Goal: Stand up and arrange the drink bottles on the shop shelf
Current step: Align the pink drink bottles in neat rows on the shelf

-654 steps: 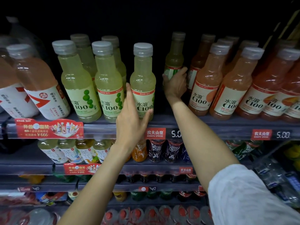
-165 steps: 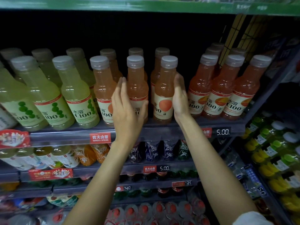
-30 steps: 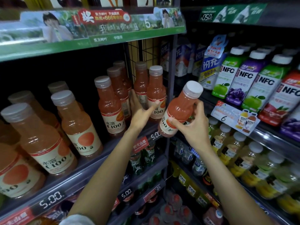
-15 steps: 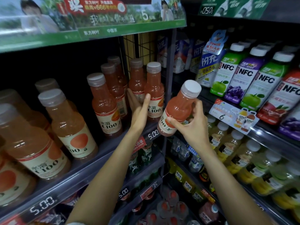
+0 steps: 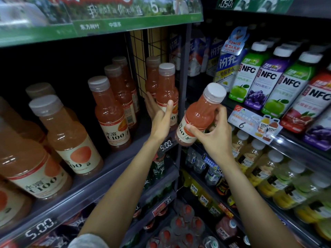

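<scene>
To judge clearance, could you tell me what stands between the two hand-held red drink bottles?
Head view: only the shelf's dark metal upright post.

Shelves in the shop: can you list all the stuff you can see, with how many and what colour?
Orange C100 plastic bottles: at least nine, grey caps, left shelf.
Tilted orange C100 bottle: one, held off the shelf.
NFC juice cartons: several, green, purple, red, right shelf.
Blue-and-white drink cartons: a few, behind the NFC cartons.
Yellow-green bottles: many, lower right shelf.
Price tag 5.00: dark, shelf edge.
Green banner: one, top.
Left hand: grips a standing bottle.
Right hand: grips the tilted bottle.
</scene>
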Demonstrator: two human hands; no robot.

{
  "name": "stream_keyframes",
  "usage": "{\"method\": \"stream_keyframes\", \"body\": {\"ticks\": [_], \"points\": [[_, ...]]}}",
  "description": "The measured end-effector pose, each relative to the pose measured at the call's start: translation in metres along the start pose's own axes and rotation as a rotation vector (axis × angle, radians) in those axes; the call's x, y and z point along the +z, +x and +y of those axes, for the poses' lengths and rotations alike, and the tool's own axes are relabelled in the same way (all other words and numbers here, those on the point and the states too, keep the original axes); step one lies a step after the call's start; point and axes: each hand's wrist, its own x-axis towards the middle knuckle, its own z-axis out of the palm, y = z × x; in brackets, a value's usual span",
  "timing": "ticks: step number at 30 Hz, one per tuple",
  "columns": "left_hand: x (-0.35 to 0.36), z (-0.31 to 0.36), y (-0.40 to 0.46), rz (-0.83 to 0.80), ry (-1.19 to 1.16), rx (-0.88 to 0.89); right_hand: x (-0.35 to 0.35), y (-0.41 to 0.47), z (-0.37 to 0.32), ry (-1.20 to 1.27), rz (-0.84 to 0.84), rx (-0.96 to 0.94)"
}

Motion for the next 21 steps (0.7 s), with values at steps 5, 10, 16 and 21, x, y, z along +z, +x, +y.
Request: {"method": "stream_keyframes", "body": {"ticks": [5, 10, 16, 21], "points": [[0.008, 0.024, -0.013, 0.143, 0.068, 0.068, 0.000, 0.000, -0.001, -0.011, 0.008, -0.001], [0.005, 0.014, -0.010, 0.099, 0.119, 0.099, 0.001, 0.001, -0.003, -0.001, 0.012, 0.006], [-0.015, 0.001, 0.000, -0.037, 0.158, -0.025, 0.003, -0.002, -0.013, -0.006, -0.003, -0.002], [-0.056, 0.052, -0.085, 0.181, 0.261, 0.291, 0.011, -0.001, -0.029, 0.010, -0.029, -0.029]]}}
